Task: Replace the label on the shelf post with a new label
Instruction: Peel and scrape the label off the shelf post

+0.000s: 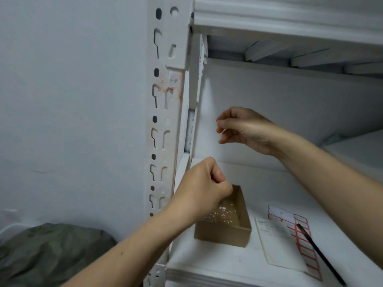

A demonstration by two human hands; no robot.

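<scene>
White shelf bay. Old label (172, 82) on shelf post (160, 150), upper centre, apparently mostly scraped off. Label sheet (278, 214), lower right, awaiting use. Left hand (204, 189), right hand (242, 127): fingers curled, pinch contents indiscernible.

the white slotted shelf post (163, 112) stands upright at 11 o'clock. high on its front face clings the old label (173, 82), mostly torn away: a pale scrap with red traces around it. at 4 o'clock, the sheet of red-bordered new labels (305, 252) lies flat.
</scene>
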